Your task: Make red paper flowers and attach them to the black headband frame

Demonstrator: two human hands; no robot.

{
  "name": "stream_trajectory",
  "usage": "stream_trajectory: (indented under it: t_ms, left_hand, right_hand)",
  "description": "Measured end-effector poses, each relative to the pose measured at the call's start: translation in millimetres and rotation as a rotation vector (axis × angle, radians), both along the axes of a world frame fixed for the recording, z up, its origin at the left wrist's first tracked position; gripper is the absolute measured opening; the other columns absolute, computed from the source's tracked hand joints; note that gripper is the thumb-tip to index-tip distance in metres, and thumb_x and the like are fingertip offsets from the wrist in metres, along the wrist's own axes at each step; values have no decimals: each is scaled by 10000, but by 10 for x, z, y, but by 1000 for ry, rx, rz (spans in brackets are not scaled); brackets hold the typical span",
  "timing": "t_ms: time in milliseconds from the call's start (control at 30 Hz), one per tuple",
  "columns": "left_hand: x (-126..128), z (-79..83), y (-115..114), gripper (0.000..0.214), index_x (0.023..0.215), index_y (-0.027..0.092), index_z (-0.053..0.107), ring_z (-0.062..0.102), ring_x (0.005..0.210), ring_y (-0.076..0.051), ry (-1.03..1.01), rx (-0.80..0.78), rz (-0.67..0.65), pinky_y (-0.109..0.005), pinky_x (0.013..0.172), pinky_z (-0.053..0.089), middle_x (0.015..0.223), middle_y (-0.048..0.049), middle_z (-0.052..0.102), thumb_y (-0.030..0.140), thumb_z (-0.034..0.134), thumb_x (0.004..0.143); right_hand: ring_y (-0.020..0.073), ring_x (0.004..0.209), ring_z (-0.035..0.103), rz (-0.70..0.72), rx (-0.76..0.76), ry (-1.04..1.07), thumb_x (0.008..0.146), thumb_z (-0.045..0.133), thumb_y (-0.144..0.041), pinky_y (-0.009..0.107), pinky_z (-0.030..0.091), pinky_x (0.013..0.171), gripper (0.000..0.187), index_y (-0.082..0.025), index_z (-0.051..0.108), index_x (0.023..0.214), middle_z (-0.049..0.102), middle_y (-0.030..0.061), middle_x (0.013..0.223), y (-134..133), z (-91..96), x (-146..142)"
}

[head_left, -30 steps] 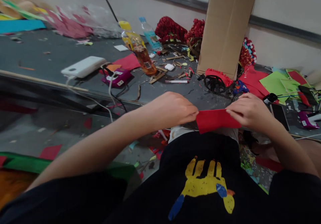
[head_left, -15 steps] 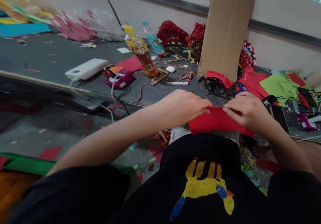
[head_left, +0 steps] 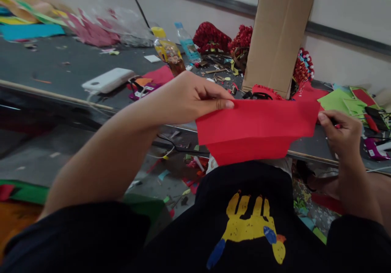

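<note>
A sheet of red paper (head_left: 259, 120) is stretched between my hands, above my lap and in front of the bench edge. It has a fold across it, and a narrower red part hangs below the upper layer. My left hand (head_left: 200, 97) pinches its upper left edge between thumb and fingers. At the right end, my right hand (head_left: 342, 130) is closed, with thumb and forefinger pinching the corner. The paper hides part of the bench top behind it.
On the grey bench (head_left: 36, 67) are a white power bank (head_left: 108, 80), a yellow-capped bottle (head_left: 169, 53), a blue-capped bottle (head_left: 187, 45) and red fringed pieces (head_left: 210, 36). A cardboard sheet (head_left: 277, 36) leans on the wall. Green paper (head_left: 339, 102) lies right. Scraps litter the floor.
My hands have moved apart and the left has risen. The red paper, earlier held low near my lap, is now lifted and spread wide between them.
</note>
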State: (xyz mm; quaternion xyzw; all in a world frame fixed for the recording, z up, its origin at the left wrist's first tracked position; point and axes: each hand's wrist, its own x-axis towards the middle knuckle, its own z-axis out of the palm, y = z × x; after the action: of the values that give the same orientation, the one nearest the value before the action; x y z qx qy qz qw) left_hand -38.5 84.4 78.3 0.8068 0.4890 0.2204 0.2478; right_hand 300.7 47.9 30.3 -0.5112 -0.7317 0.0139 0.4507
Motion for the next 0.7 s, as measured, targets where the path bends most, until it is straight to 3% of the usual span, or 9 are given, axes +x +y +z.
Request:
stream_trajectory:
  t_ms: [133,200,433,567,700]
  left_hand:
    - [35,-110,153,330,921,153,716,638,861,-181,-211,-59,94,-182,653,502,784,-19,673,434,619,778]
    - [55,-185,226,332,907,151,722,649,817,-171,-294,-106,117,-176,615,507,777,-30,676,442,641,767]
    - [69,-288,318,351,1032,172,703,684,804,-184,-483,-335,76,-218,621,549,791,-44,701,363,710,737]
    - [32,-327,289,482,1158,206,636,693,834,-196,-527,-461,-4,-250,669,566,827,-21,708,252,744,691]
    - [52,-532,267,686,1284,167,532,691,789,-187,-700,-484,21,-262,672,572,899,-61,710,203,777,645]
  right_hand:
    - [178,750,669,292,-365,354,807,560,-570,318,536,700,369,-237,699,886,710,8,770,58,-168,-80]
    - [180,781,670,388,-463,473,767,612,-576,318,544,716,368,-241,700,891,724,9,830,75,-251,-160]
    - [148,658,651,285,-514,609,695,738,-439,270,546,586,239,-218,699,778,725,-2,769,70,-248,-343]
    - [160,691,663,200,-428,600,709,724,-422,293,557,609,226,-217,698,803,729,7,797,71,-253,-320]
    - [178,748,674,111,-340,589,729,704,-433,332,564,689,248,-213,696,844,734,21,833,104,-358,-270]
